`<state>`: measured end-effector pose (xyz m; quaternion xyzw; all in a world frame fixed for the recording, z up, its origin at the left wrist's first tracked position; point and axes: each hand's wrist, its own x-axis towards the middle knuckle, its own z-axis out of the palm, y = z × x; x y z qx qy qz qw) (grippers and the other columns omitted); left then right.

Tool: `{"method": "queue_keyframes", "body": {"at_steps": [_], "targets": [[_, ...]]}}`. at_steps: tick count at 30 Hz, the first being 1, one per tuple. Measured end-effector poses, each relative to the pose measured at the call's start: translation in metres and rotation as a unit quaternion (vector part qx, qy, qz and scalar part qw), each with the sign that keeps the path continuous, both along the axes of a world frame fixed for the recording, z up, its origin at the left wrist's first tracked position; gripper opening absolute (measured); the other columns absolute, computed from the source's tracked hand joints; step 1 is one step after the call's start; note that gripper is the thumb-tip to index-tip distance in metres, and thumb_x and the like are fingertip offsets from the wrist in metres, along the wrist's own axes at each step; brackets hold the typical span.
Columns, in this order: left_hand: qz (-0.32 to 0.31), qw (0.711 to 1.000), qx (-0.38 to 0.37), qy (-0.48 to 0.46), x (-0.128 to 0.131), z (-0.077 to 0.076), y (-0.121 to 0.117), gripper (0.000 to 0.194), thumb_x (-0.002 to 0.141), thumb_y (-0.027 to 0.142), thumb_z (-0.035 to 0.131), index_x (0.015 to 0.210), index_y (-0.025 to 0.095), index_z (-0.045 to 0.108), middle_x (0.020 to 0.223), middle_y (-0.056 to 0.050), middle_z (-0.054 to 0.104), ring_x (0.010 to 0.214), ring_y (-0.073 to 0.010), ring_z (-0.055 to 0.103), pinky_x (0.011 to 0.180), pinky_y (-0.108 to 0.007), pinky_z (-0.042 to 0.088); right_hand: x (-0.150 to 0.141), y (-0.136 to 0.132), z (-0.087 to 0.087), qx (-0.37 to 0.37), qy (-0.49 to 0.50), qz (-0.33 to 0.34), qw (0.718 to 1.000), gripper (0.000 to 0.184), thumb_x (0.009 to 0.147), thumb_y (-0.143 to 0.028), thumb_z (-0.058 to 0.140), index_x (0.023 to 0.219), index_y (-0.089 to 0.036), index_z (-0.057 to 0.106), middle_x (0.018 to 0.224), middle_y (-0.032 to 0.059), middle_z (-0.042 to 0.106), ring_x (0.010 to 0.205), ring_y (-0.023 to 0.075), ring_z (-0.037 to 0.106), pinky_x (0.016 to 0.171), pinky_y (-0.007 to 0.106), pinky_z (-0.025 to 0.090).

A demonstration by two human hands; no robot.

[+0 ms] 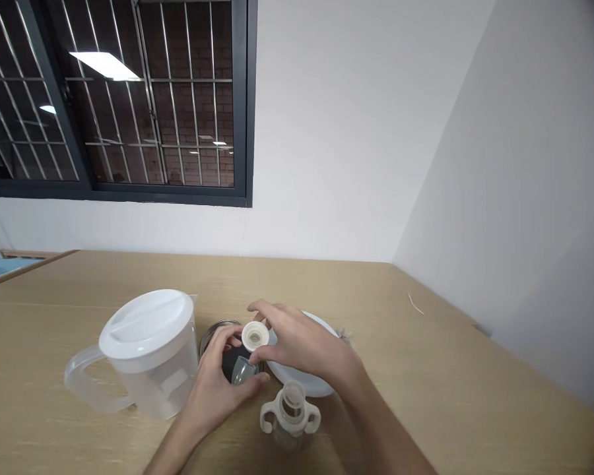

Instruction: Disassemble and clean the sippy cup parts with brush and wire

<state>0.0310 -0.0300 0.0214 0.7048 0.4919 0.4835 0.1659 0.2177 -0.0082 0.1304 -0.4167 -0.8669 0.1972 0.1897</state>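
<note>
In my right hand point(304, 343) is a round white bottle collar point(255, 336), pinched between thumb and fingers, with its hollow side facing me. My left hand point(222, 373) curls around a small clear bottle cap point(243, 371) just below the collar. The left fingertips come close to the collar's edge; whether they touch it I cannot tell. A clear baby bottle point(291, 415) with two white side handles stands upright and uncovered in front of my hands. Partly hidden behind my left hand is a dark round container point(220, 330) with a metal rim.
To the left stands a translucent pitcher point(151, 356) with a white lid. Under my right forearm lies a white plate point(321, 386), with a greyish bristly item point(345, 335) beside it. A thin pale strip point(416, 304) rests on the wooden table point(455, 376) at right.
</note>
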Motion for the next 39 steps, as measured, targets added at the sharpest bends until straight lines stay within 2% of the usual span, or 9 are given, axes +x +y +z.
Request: {"method": "queue_keyframes", "body": {"at_steps": [3, 6, 11, 14, 21, 31, 35, 39], "targets": [[0.034, 0.999, 0.025, -0.021, 0.004, -0.006, 0.001, 0.053, 0.068, 0.032, 0.080, 0.115, 0.023, 0.056, 0.109, -0.007, 0.066, 0.094, -0.0250, 0.063, 0.083, -0.041, 0.052, -0.005, -0.001, -0.003, -0.017, 0.005, 0.009, 1.000, 0.057, 0.076, -0.040, 0.077, 0.128, -0.027, 0.055, 0.118, 0.0058, 0.066, 0.108, 0.0264, 0.060, 0.080, 0.032, 0.046], [0.067, 0.995, 0.066, -0.037, 0.004, -0.013, 0.003, 0.043, 0.071, 0.026, 0.075, 0.110, 0.022, 0.059, 0.106, -0.006, 0.067, 0.095, -0.0257, 0.064, 0.083, -0.040, 0.052, -0.010, -0.002, -0.007, -0.028, 0.019, 0.029, 0.999, 0.049, 0.076, -0.041, 0.077, 0.119, -0.028, 0.059, 0.115, 0.0031, 0.066, 0.103, 0.0244, 0.061, 0.078, 0.031, 0.045], [0.074, 0.991, 0.104, -0.039, 0.001, -0.012, 0.002, 0.036, 0.077, 0.025, 0.071, 0.111, 0.023, 0.059, 0.110, -0.006, 0.065, 0.102, -0.0254, 0.061, 0.086, -0.039, 0.051, -0.012, -0.004, -0.005, -0.022, 0.037, 0.045, 0.998, 0.034, 0.082, -0.044, 0.070, 0.109, -0.025, 0.063, 0.105, 0.0019, 0.066, 0.096, 0.0216, 0.060, 0.077, 0.031, 0.045], [0.074, 0.990, 0.112, -0.034, 0.001, -0.010, 0.000, 0.035, 0.082, 0.028, 0.069, 0.114, 0.024, 0.058, 0.113, -0.006, 0.063, 0.105, -0.0247, 0.060, 0.089, -0.039, 0.050, -0.010, -0.005, -0.001, -0.010, 0.037, 0.052, 0.998, 0.024, 0.089, -0.038, 0.063, 0.107, -0.023, 0.063, 0.102, 0.0024, 0.066, 0.096, 0.0206, 0.059, 0.077, 0.031, 0.044], [0.071, 0.987, 0.140, -0.029, 0.003, -0.013, 0.000, 0.034, 0.081, 0.027, 0.070, 0.113, 0.024, 0.058, 0.112, -0.007, 0.063, 0.107, -0.0259, 0.059, 0.090, -0.040, 0.050, -0.010, -0.007, 0.003, -0.004, 0.037, 0.058, 0.998, 0.014, 0.087, -0.026, 0.064, 0.100, -0.021, 0.062, 0.099, 0.0030, 0.066, 0.091, 0.0197, 0.059, 0.073, 0.030, 0.042], [0.068, 0.967, 0.243, 0.029, 0.004, -0.008, -0.002, 0.039, 0.079, 0.018, 0.072, 0.115, 0.026, 0.060, 0.107, -0.006, 0.067, 0.101, -0.0255, 0.060, 0.085, -0.038, 0.050, -0.015, -0.009, -0.005, 0.021, 0.028, 0.022, 0.999, 0.009, 0.084, -0.022, 0.061, 0.083, -0.022, 0.051, 0.089, 0.0003, 0.059, 0.084, 0.0167, 0.054, 0.064, 0.026, 0.036], [0.065, 0.965, 0.254, 0.021, 0.002, -0.008, 0.000, 0.042, 0.077, 0.016, 0.074, 0.116, 0.026, 0.061, 0.108, -0.006, 0.068, 0.102, -0.0255, 0.060, 0.085, -0.038, 0.049, -0.015, -0.006, -0.005, 0.011, 0.036, 0.026, 0.999, 0.014, 0.081, -0.021, 0.065, 0.078, -0.021, 0.052, 0.084, -0.0011, 0.059, 0.079, 0.0149, 0.054, 0.062, 0.024, 0.034], [0.072, 0.968, 0.241, 0.014, 0.001, -0.010, 0.001, 0.040, 0.078, 0.018, 0.074, 0.116, 0.025, 0.061, 0.108, -0.006, 0.068, 0.103, -0.0254, 0.060, 0.086, -0.039, 0.049, -0.012, -0.005, -0.001, -0.018, 0.033, 0.017, 0.999, 0.013, 0.084, -0.032, 0.065, 0.083, -0.021, 0.058, 0.083, -0.0009, 0.062, 0.073, 0.0143, 0.054, 0.058, 0.024, 0.032]]}}
